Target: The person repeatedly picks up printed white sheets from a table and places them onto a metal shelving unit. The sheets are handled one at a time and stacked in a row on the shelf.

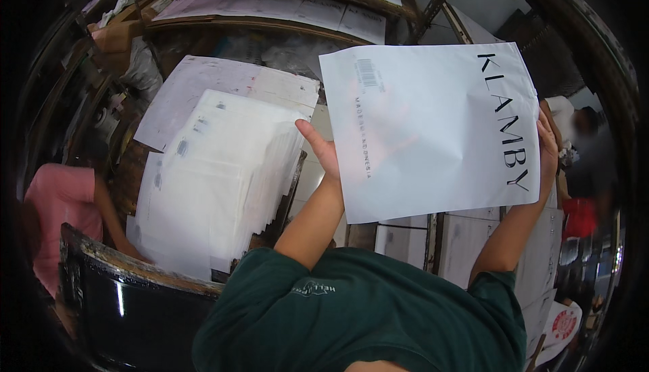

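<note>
A white, slightly see-through plastic bag (433, 155) with black printing is raised in front of me. My right hand (548, 143) is closed on its right edge, with fingers showing along the side. At the left edge, my left hand (323, 150) has its thumb stretched away from the bag. Its other fingers are behind the bag and show faintly through as spread, so that hand supports rather than pinches it. To the left lies a thick stack of similar white bags (230, 162), small dark marks on the top one.
Under the stack is a pale, stained board (203, 81). Shelves at the back carry printed white sheets (270, 7). A dark-framed panel (135, 304) stands at the lower left, beside a person in a pink shirt (64, 210). More white pieces (466, 243) lie beyond my arms.
</note>
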Action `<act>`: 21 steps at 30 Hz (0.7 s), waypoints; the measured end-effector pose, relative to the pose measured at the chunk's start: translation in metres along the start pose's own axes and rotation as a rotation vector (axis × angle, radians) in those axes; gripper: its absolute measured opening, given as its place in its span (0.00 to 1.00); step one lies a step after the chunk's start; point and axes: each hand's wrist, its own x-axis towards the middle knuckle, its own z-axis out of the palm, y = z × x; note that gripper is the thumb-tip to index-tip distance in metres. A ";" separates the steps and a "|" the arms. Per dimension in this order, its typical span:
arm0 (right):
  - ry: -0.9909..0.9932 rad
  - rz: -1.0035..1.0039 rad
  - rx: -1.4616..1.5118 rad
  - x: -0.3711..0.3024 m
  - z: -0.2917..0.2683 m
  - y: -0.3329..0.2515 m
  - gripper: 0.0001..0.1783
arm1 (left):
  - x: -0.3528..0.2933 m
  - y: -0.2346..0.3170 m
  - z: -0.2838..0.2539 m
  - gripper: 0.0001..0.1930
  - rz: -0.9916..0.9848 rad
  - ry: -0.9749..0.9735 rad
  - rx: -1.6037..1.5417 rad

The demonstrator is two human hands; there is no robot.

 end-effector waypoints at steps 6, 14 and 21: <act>0.054 0.085 -0.024 -0.027 0.016 0.004 0.25 | -0.026 0.007 -0.030 0.57 0.169 0.307 -0.198; 0.122 0.104 -0.619 -0.082 -0.073 0.032 0.20 | -0.081 0.030 -0.071 0.50 -0.031 0.327 0.147; 0.024 0.341 -0.500 -0.203 -0.092 0.115 0.12 | -0.162 0.011 -0.064 0.31 0.429 0.940 1.318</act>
